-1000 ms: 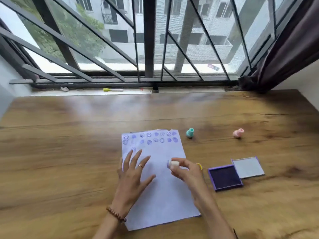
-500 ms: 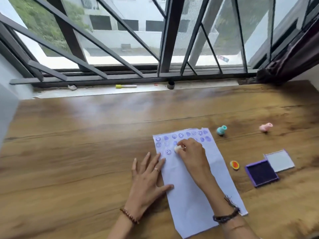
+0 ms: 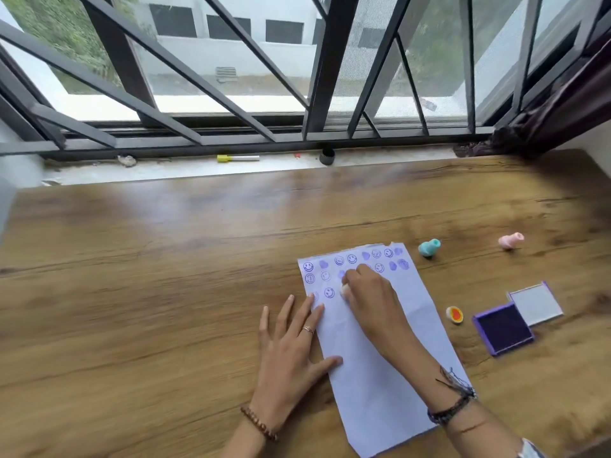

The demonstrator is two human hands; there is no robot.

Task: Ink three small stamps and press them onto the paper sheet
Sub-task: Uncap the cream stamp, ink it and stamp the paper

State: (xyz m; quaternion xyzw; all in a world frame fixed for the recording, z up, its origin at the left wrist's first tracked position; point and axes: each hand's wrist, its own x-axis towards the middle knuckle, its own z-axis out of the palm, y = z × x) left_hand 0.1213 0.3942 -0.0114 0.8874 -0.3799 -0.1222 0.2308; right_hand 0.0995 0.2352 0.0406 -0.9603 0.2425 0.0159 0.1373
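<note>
One wooden table [image 3: 165, 276] | barred window [image 3: 317, 77] behind | paper sheet [image 3: 380, 375] on it

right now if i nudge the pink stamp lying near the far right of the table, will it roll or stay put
The pink stamp lies on its side on the bare wooden table, and its body looks rounded, so a nudge would probably roll it. It narrows toward one end, so it would likely curve rather than run straight. It looks small and plastic, probably light, so a slight touch may shift it.
</note>
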